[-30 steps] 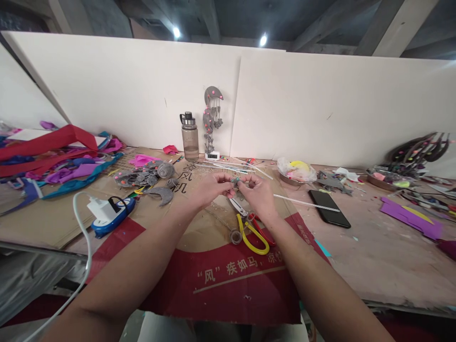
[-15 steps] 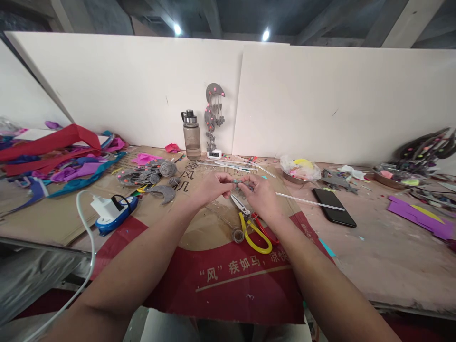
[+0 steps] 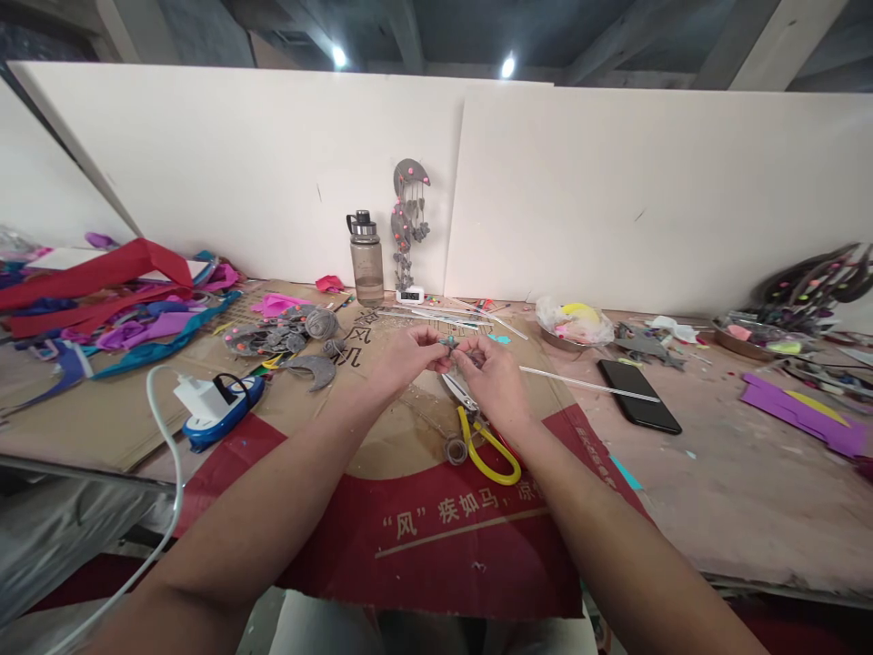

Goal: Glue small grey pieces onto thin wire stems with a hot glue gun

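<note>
My left hand (image 3: 415,357) and my right hand (image 3: 492,371) meet above the cardboard sheet (image 3: 436,564). Between their pinched fingertips is a small grey piece (image 3: 450,344), with a hint of teal on it; its shape is mostly hidden by the fingers. Yellow-handled scissors (image 3: 492,459) lie just below my right hand, blades pointing up toward the fingers. Beside them rests a small coil of grey thread (image 3: 456,449).
A bottle (image 3: 368,268) and small clock (image 3: 410,296) stand by the white board. At left are grey felt pieces (image 3: 273,335), a blue power strip (image 3: 225,414) and coloured cloth (image 3: 143,273). A phone (image 3: 639,397) and bowl (image 3: 573,326) are at right.
My right hand has shifted slightly down and left, covering more of the scissors and the red handle. More of a teal scrap shows behind it. Both hands stay pinched together.
</note>
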A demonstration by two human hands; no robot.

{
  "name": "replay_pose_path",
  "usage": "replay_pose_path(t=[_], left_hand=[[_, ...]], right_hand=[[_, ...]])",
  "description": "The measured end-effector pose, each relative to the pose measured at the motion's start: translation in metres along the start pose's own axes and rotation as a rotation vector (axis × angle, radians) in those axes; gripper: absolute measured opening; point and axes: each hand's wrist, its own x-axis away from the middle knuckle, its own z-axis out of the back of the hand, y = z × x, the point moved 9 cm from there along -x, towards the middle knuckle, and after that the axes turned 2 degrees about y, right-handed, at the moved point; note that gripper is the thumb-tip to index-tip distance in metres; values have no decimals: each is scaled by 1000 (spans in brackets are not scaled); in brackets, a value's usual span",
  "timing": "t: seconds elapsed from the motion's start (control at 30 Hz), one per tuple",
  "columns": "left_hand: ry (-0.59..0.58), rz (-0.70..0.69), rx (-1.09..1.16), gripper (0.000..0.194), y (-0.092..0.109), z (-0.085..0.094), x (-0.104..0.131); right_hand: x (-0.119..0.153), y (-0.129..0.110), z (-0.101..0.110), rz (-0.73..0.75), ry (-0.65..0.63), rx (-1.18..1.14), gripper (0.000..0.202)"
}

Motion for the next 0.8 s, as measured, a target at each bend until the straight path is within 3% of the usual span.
replay_pose_path(t=[0.27, 0.53, 0.8], left_hand=[[-4, 3, 104, 21, 2, -6, 4], [-7, -154, 20, 19, 10, -6, 4], [-152, 13, 210, 21, 0, -18, 4]], right_hand=[[-2, 20, -6, -185, 21, -301, 22], [-1, 25, -4, -273, 69, -420, 24], [-1, 32, -1, -330, 94, -434, 24]])
